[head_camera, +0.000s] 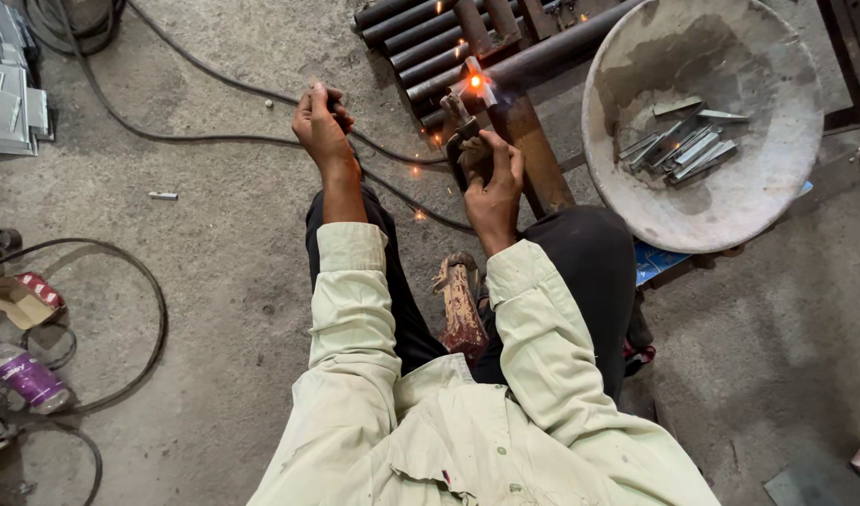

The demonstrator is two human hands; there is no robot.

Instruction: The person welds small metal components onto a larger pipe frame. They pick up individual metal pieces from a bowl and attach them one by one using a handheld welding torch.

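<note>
1. Your left hand (321,126) is closed in a fist around a black cable (205,139), gripping it where the cable bends and runs on toward your other hand.
2. Your right hand (491,178) is wrapped tight around a dark electrode holder (460,141), fingers curled over its handle, thumb side toward the left hand.
3. Just beyond the right hand's fingertips, a bright orange weld spot (475,81) glows on a small metal piece (480,84) that sits against the round steel pipes (430,47). Small sparks lie scattered between your two hands.
4. A rusty flat bar (538,155) runs from the weld spot back along the outer side of the right hand, close to its knuckles.
5. Further out past the right hand, well apart from it, sits a wide, worn metal basin (627,84) holding a heap of short grey metal pieces (681,145).
6. Below the right wrist, between your knees, a rust-red hammer (461,309) rests on the concrete floor (224,281), its head toward you.
7. Far out beyond the left hand, more cable loops (121,272) lie on the floor, with a plastic bottle (25,375) and a small cardboard box (22,298) beside them.
8. Up past the left hand, in the corner, lie grey metal sheets (8,94).
</note>
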